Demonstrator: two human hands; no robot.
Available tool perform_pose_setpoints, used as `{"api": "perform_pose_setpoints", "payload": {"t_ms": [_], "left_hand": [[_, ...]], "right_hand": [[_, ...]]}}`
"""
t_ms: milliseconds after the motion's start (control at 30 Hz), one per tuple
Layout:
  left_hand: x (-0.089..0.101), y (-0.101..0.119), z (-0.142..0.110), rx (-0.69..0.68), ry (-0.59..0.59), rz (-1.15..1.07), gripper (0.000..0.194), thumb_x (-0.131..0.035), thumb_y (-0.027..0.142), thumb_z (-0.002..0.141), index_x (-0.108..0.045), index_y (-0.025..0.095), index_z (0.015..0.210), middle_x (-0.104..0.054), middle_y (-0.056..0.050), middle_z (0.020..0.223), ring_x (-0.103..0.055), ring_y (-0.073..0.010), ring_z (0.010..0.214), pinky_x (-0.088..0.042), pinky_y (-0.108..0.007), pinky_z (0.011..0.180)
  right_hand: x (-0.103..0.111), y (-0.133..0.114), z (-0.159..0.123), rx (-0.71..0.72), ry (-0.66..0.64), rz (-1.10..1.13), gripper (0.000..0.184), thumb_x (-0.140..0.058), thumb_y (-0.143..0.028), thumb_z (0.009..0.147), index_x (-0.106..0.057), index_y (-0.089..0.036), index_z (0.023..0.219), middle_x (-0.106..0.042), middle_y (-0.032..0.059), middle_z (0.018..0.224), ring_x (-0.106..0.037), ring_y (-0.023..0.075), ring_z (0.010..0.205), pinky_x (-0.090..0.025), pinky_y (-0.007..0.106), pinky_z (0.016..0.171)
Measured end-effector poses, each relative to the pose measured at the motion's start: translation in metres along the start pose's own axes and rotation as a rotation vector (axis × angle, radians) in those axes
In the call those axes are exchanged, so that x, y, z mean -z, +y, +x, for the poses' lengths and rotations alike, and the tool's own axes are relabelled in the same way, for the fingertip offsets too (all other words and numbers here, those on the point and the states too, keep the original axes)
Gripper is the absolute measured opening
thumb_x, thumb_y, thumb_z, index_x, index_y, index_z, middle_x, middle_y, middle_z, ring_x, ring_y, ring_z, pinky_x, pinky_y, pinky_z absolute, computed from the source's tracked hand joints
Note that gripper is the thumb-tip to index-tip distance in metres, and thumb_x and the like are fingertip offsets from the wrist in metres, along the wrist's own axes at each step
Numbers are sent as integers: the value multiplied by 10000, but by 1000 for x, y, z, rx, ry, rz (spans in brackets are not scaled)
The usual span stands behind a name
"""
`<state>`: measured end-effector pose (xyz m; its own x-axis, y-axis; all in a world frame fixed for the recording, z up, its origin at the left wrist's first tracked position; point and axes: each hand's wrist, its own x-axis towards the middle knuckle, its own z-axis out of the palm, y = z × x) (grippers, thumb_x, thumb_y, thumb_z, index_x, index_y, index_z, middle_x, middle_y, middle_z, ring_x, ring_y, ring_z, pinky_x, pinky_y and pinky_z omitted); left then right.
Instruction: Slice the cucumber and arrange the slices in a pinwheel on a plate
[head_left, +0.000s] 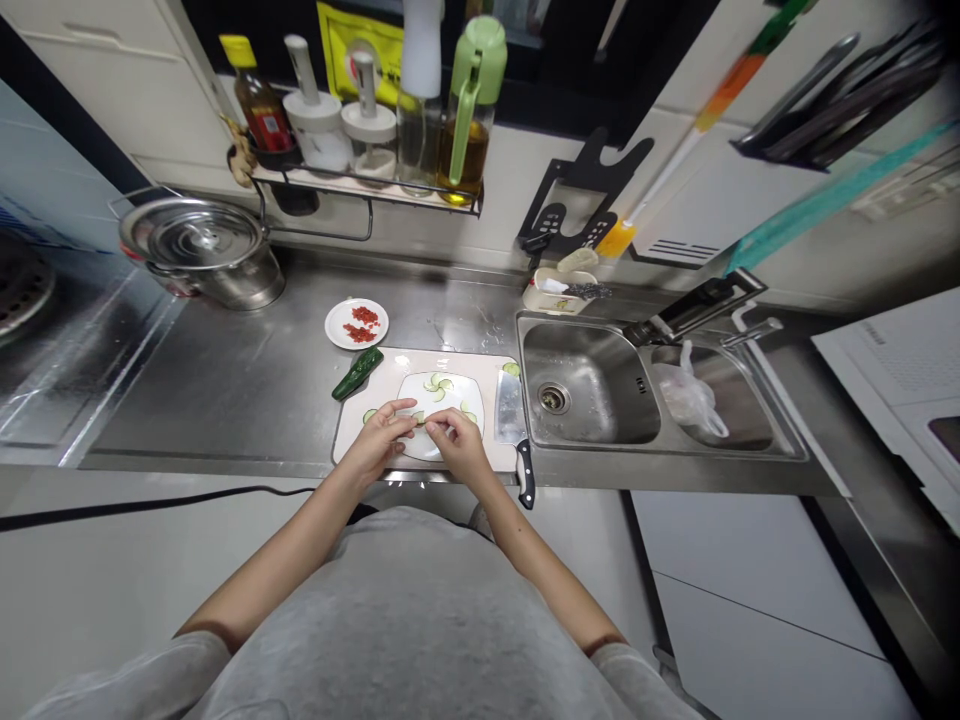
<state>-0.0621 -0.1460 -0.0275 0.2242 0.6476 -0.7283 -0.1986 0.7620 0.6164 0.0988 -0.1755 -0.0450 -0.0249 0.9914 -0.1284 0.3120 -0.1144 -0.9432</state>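
Note:
My left hand and my right hand meet over a white square plate. Between their fingertips is a small green cucumber slice, pinched from both sides. A fan of thin cucumber slices lies near the plate's far edge, and another group sits at its right side, partly behind my right hand. Beneath the plate is a pale cutting board. A cleaver rests on the board's right side, its black handle over the counter edge. The cut cucumber lies across the board's upper left corner.
Behind the board stands a small plate of chopped red pieces. To the right is a double sink with a plastic bag in it. A lidded steel pot stands at the back left, below a seasoning rack with bottles.

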Motion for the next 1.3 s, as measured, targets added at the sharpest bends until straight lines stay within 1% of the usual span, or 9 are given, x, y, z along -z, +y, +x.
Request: {"api": "perform_pose_setpoints", "payload": {"t_ms": [233, 467, 800, 900, 1067, 1300], "left_hand": [[-7, 2, -2, -96, 59, 33, 584, -790, 326, 547, -603, 215, 1089, -566, 51, 704, -471, -50, 554, -294, -162, 481], [-7, -1, 2, -196, 55, 79, 552, -767, 308, 569, -586, 194, 1078, -581, 60, 697, -429, -38, 519, -280, -168, 475], [-7, -8, 5, -326, 46, 110, 516, -731, 313, 626, -553, 188, 1093, -585, 38, 735, -509, -72, 612, -372, -195, 583], [-6, -10, 7, -366, 42, 149, 489, -720, 305, 647, -553, 193, 1092, -575, 37, 746, -523, -81, 644, -381, -204, 613], [-5, -13, 8, -417, 47, 203, 452, -702, 286, 673, -560, 198, 1093, -563, 32, 764, -518, -82, 654, -390, -211, 634], [-4, -16, 10, -419, 56, 226, 449, -700, 296, 668, -566, 197, 1085, -552, 28, 774, -505, -85, 655, -389, -218, 644]], "right_hand": [[-5, 2, 0, -147, 19, 110, 193, -575, -365, 817, -658, -191, 818, -656, 26, 809, -555, 151, 761, -431, 259, 655], [-9, 0, 2, -237, 30, 186, 209, -590, -382, 773, -648, -181, 780, -651, 20, 762, -543, 146, 725, -435, 263, 670], [-10, -2, 4, -316, 31, 298, 201, -619, -385, 724, -622, -185, 719, -633, 14, 710, -554, 150, 700, -449, 280, 684], [-10, -1, 4, -351, 26, 331, 205, -624, -390, 712, -616, -186, 706, -617, 5, 683, -542, 142, 672, -443, 270, 650], [-9, -3, 3, -430, -1, 381, 222, -625, -407, 705, -616, -186, 699, -579, -8, 626, -515, 130, 620, -403, 244, 552], [-8, -4, 2, -522, -24, 435, 225, -636, -402, 684, -607, -182, 723, -577, -16, 623, -508, 113, 584, -367, 216, 491]]}}
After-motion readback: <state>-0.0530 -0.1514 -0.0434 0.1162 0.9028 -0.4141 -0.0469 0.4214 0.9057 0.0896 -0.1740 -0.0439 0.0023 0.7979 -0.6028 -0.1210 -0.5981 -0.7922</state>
